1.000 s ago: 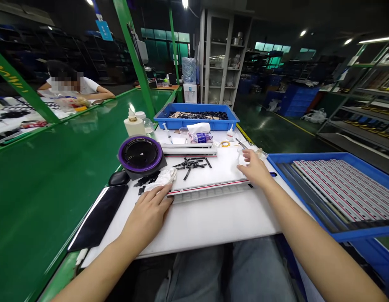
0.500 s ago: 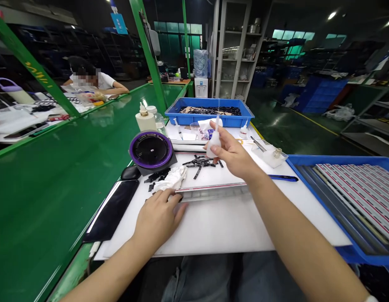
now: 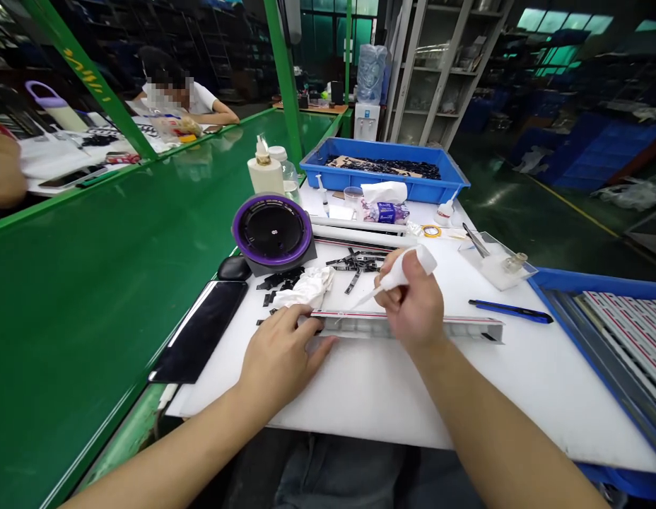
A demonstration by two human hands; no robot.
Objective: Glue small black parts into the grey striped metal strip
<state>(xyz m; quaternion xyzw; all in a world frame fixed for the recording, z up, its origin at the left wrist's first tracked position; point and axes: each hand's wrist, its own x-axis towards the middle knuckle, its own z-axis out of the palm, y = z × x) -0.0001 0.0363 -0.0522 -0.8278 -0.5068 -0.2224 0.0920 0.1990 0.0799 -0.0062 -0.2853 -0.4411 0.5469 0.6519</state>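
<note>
A long metal channel strip (image 3: 472,329), with a white and red edge on top, lies across the white board in front of me. My left hand (image 3: 278,350) grips its left end, fingers over the top and thumb along the near side. In my right hand (image 3: 417,307) is a white squeeze bottle (image 3: 426,260), tipped over with its thin nozzle pointing down and left. The nozzle tip is close above the strip's top edge; whether it touches I cannot tell. Behind the strip are several small black strips (image 3: 353,281) and a crumpled white cloth (image 3: 312,285).
A round purple-rimmed black device (image 3: 273,230) stands at the left beside a dark phone-like slab (image 3: 201,332). A blue bin (image 3: 384,184) is at the back. Rightward lie a blue utility knife (image 3: 511,311), a clear tray (image 3: 498,261) and a blue crate (image 3: 558,279). A co-worker (image 3: 201,99) sits across.
The squeeze bottle has gone from upright to tipped over, its nozzle now down by the strip. My right hand has come down and nearer. My left hand stays on the strip's end; the view has shifted.
</note>
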